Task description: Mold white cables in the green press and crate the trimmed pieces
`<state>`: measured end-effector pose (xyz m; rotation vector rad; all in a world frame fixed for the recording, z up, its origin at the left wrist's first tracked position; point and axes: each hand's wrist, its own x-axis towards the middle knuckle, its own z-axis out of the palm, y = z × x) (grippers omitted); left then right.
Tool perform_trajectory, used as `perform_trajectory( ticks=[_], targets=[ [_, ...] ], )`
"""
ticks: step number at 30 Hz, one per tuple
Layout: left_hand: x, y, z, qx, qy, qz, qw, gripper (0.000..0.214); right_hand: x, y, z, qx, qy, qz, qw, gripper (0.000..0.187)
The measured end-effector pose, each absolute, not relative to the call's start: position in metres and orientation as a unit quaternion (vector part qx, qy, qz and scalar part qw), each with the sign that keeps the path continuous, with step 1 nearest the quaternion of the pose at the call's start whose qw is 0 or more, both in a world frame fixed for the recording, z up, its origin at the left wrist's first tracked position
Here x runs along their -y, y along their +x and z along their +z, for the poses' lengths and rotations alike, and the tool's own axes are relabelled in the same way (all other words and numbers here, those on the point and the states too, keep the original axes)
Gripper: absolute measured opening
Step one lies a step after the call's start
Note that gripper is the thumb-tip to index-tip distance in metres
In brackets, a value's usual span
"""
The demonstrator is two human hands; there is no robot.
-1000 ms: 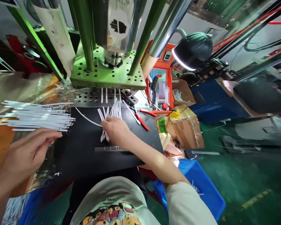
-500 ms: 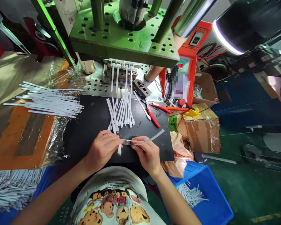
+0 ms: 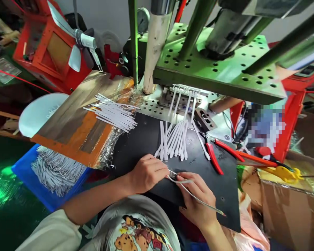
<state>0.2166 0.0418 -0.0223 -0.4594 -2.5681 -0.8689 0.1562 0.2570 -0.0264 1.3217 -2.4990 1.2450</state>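
Over the front of the black work board [image 3: 146, 139], my left hand [image 3: 150, 173] pinches the left end of a small metal strip [image 3: 173, 175]. My right hand [image 3: 199, 195] is closed on the strip's other end. A short white cable [image 3: 199, 198] is held there too, and its free end trails across my right fingers. Fingertips hide how cable and strip meet. Just beyond my hands a fanned bunch of white cables [image 3: 176, 141] with small connector ends lies on the board. Red-handled pliers [image 3: 211, 158] and one single cable [image 3: 201, 141] lie right of the bunch.
A green press plate [image 3: 219, 76] hangs above a metal fixture [image 3: 183, 99] holding several cables. More cables [image 3: 115, 113] lie on a taped cardboard box [image 3: 68, 129] at left. A blue bin [image 3: 26, 169] full of cables stands below it. At right are a dark metal block [image 3: 205, 118] and a carton [image 3: 285, 205].
The view has swung left, so the bench appears further right. My hands stay together on the strip; the cable's free end now points down to the right rather than up.
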Motion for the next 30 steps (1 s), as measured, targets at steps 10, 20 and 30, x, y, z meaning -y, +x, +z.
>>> perform_trajectory(
  ticks=[10,20,30],
  targets=[
    [-0.015,0.223,-0.005,0.947,-0.175,-0.21,0.171,0.019,-0.18,0.062,0.03,0.798,0.537,0.255,-0.102,0.027],
    [0.136,0.202,0.007,0.989,-0.06,0.016,0.134,0.022,0.025,0.009,0.024,0.84,0.53,0.066,-0.091,0.026],
    [0.081,0.212,0.032,0.92,-0.041,-0.294,0.256,0.012,-0.175,0.061,0.024,0.877,0.418,0.23,-0.055,0.019]
  ],
)
